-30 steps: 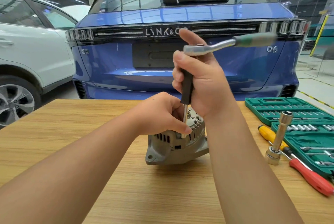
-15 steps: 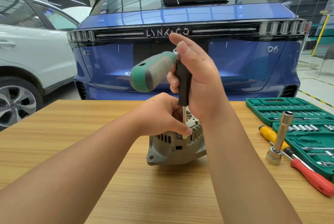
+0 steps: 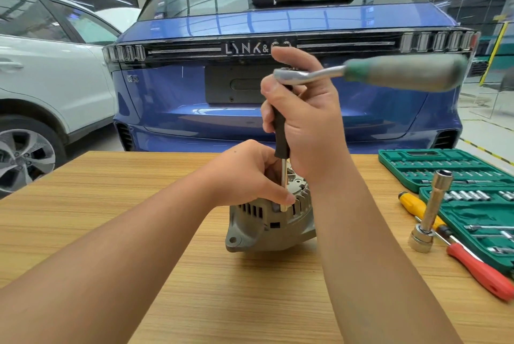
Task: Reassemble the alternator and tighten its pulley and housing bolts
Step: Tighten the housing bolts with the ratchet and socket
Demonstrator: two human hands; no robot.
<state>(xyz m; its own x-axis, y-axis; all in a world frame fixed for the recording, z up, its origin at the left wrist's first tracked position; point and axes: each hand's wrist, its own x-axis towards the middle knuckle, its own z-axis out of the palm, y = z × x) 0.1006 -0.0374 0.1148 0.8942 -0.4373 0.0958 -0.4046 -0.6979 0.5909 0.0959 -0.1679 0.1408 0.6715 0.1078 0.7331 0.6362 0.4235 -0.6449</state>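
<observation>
Grey cast alternator [image 3: 267,224] sits mid-table [image 3: 111,218], pulley side down as far as I can tell. You're on the housing-bolt step: long driver shaft [image 3: 283,177] stands upright on a bolt at the housing rim. Your right hand [image 3: 308,121] wraps the black grip [image 3: 279,127], ratchet [image 3: 370,74] on top with its handle blurred, out to the right. Your left hand [image 3: 250,174] pinches the shaft tip against the housing. Next, I'd judge: keep the shaft plumb, finish this bolt, move on to the next.
</observation>
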